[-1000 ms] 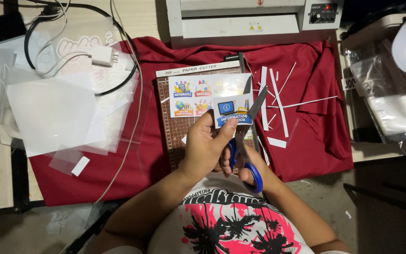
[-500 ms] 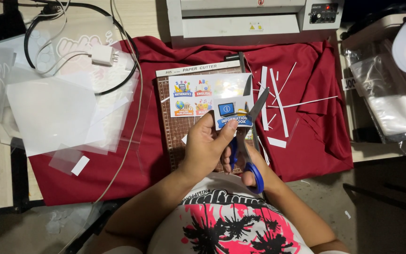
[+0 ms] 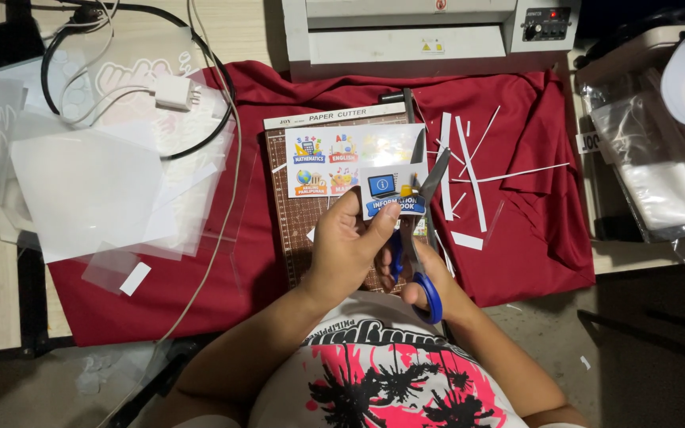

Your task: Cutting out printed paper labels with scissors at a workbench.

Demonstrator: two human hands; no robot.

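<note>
My left hand [image 3: 348,247] pinches a small laminated label card [image 3: 391,190] with a blue picture and banner on it. My right hand [image 3: 422,273] grips blue-handled scissors [image 3: 420,238]; their blades point up and away and close on the card's right edge. Both hands hover over a brown gridded paper cutter board [image 3: 295,226]. A laminated sheet of several colourful labels [image 3: 334,162] lies on the board just beyond the card.
A dark red cloth [image 3: 533,198] covers the table, with thin white trimmed strips [image 3: 469,170] on it to the right. Clear plastic sheets [image 3: 89,190] and a charger with cables [image 3: 174,91] lie left. A laminating machine [image 3: 422,32] stands behind. Plastic bags [image 3: 660,182] sit at right.
The scissors have shifted slightly along the card's right edge; the hands and card stay in nearly the same place.
</note>
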